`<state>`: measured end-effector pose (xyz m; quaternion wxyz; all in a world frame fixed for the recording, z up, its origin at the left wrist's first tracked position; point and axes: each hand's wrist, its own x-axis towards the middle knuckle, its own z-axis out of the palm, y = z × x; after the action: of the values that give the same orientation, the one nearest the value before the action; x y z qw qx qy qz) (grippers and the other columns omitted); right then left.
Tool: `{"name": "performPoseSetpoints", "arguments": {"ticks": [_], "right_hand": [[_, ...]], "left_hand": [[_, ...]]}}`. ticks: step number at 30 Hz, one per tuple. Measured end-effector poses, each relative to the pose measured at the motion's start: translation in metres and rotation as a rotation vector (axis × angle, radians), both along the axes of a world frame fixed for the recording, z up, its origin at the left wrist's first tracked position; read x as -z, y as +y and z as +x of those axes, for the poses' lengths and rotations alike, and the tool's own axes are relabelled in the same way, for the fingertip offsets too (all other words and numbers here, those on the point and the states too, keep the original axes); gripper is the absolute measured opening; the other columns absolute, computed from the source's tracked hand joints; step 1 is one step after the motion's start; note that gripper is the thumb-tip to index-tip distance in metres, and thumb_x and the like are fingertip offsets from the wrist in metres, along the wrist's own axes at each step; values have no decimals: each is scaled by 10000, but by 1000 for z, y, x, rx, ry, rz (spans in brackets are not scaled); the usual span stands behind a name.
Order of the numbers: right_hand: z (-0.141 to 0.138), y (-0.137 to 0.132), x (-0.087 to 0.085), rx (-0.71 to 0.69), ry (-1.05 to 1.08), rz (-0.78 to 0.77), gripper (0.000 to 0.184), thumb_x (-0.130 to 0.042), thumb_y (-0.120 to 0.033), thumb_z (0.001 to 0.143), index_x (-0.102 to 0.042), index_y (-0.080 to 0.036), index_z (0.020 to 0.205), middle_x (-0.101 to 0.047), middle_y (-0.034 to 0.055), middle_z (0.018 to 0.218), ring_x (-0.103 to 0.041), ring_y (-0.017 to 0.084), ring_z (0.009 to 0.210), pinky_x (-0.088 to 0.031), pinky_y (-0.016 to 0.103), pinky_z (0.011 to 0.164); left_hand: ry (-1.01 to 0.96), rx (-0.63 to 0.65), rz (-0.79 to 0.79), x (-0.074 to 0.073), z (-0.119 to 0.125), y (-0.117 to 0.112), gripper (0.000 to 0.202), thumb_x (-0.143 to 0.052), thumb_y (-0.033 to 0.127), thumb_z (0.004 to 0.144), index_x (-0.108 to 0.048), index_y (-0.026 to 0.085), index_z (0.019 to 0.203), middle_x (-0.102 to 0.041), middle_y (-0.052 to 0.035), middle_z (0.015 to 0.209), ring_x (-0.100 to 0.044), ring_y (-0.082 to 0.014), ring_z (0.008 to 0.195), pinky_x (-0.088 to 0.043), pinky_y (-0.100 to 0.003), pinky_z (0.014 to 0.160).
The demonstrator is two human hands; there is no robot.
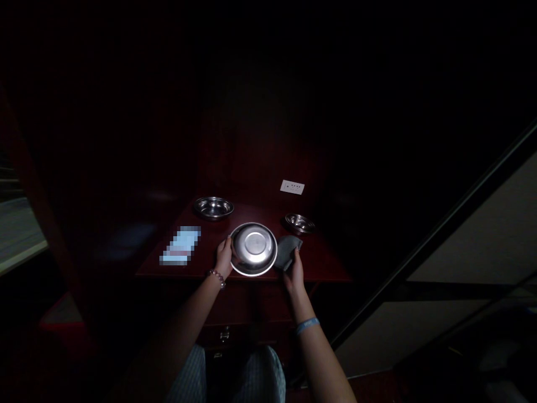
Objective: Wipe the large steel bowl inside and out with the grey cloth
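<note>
My left hand grips the left rim of a round steel plate, held tilted with its underside towards me over the front of a dark red wooden desk. At the plate's right edge my right hand is closed on a grey cloth, which touches the rim. A bead bracelet is on my left wrist and a blue band on my right.
A steel bowl stands at the desk's back left and a smaller one at the back right. A blurred light-blue flat object lies on the left. A white socket plate is on the back panel. Drawers are below the desk.
</note>
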<state>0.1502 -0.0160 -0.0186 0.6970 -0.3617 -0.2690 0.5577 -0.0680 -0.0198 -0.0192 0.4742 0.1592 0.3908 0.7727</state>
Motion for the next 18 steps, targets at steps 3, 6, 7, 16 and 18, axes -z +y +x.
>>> {"name": "performPoseSetpoints", "arguments": {"ticks": [3,6,7,16,18], "right_hand": [[3,-10,-6,101,-179,73,471,-780,-559,953,-818,-241,1299,-846,55,1359,-753,267,1363,-550,452,1254],[-2,-29,-15,79,-518,242,485,-769,-553,981,-828,-258,1362,-749,70,1563,-608,273,1563,-367,463,1391],[-6,-37,-19,42,-650,347,481,-746,-544,1009,-821,-273,1399,-694,70,1636,-552,271,1615,-324,472,1412],[-51,-73,-33,-409,-1643,846,545,-609,-430,1146,-611,-329,1682,-486,69,1816,-346,309,1741,-223,627,1437],[-57,-67,-36,-394,-1687,877,534,-547,-377,1172,-590,-303,1699,-487,78,1816,-354,293,1737,-245,595,1435]], "left_hand": [[22,-14,-3,-1,0,0,536,-907,684,781,-665,206,750,-616,30,652,-598,-150,664,-461,-259,634],[79,-42,-7,-3,1,1,554,-893,712,790,-689,197,774,-667,10,693,-635,-165,712,-497,-276,694],[97,-50,-5,-4,1,1,552,-885,712,802,-694,195,777,-680,4,707,-642,-168,724,-506,-279,711],[181,-39,6,-2,-1,-4,580,-846,679,869,-532,245,647,-444,60,592,-490,-158,649,-446,-284,668],[185,-29,43,-1,-1,-4,562,-847,674,865,-549,242,662,-457,58,604,-500,-159,654,-449,-284,676]]}}
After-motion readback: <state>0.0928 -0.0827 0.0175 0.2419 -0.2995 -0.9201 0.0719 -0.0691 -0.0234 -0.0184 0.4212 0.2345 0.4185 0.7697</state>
